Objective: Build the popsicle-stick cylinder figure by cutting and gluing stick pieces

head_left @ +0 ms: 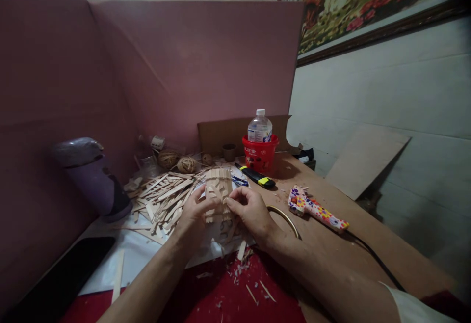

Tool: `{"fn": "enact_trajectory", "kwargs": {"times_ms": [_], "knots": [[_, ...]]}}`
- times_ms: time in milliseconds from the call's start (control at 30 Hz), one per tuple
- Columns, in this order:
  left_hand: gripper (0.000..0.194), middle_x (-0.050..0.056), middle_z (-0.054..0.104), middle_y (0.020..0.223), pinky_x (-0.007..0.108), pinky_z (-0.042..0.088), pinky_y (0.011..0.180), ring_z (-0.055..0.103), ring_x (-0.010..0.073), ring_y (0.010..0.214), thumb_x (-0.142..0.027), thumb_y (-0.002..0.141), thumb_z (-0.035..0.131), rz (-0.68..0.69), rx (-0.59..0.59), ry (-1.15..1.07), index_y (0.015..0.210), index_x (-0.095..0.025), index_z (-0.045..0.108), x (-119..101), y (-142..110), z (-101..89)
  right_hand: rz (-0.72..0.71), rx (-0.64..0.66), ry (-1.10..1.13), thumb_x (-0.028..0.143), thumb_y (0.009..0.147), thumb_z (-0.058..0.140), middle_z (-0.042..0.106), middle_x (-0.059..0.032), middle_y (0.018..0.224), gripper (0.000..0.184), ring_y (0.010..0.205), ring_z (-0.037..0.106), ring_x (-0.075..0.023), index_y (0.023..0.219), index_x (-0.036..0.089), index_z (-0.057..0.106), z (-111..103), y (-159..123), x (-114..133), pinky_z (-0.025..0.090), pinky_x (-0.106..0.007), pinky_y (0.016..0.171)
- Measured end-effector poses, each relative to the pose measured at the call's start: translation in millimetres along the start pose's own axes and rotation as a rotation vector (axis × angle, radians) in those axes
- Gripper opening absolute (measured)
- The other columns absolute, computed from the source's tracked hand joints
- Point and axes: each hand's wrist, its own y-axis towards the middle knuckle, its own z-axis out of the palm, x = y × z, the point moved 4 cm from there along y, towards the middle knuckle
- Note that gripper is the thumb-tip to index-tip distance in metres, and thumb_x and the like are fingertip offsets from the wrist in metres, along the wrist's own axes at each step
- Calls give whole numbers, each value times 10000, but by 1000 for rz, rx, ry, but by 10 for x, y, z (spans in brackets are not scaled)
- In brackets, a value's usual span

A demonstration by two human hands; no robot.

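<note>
A small craft piece built of wooden craft sticks (pixel 218 190), with a banded top and leaf-like shapes on its front, stands upright between my hands. My left hand (pixel 194 212) is closed round its left side, thumb on the front. On the right side, my right hand (pixel 252 212) pinches thumb and forefinger together at the piece's edge; whatever lies between these fingertips is too small to make out. A heap of loose craft sticks (pixel 171 190) spreads to the left. Just behind the piece lies a blue-handled tool (pixel 240 180), partly hidden.
Right of my hands lie a yellow-black utility knife (pixel 257 176), a brass-coloured ring (pixel 285 220) and a flowered glue gun (pixel 316 207) with a cord. A red bucket (pixel 259 153) holds a plastic bottle (pixel 260 127). Twine balls (pixel 187 164) and a purple tumbler (pixel 97 180) stand left.
</note>
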Motion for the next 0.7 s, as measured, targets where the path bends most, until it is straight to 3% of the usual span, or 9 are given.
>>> {"fn": "enact_trajectory", "kwargs": {"times_ms": [533,700], "knots": [[420,73,716,847,287,494,651,654,188,686,-201,596,735,29,2,53,1000,-146,634,26,40,1,-12,-25,-71,223,693,594,493,54,561,94,536,437,-114,645,181,525,-2,15,31,357,-241,524],[372,62,709,847,270,485,640,638,168,679,-196,623,712,45,8,72,983,-157,629,20,36,13,-7,-22,-86,221,707,585,502,53,565,83,535,455,-116,657,184,530,0,5,48,369,-240,526]]}}
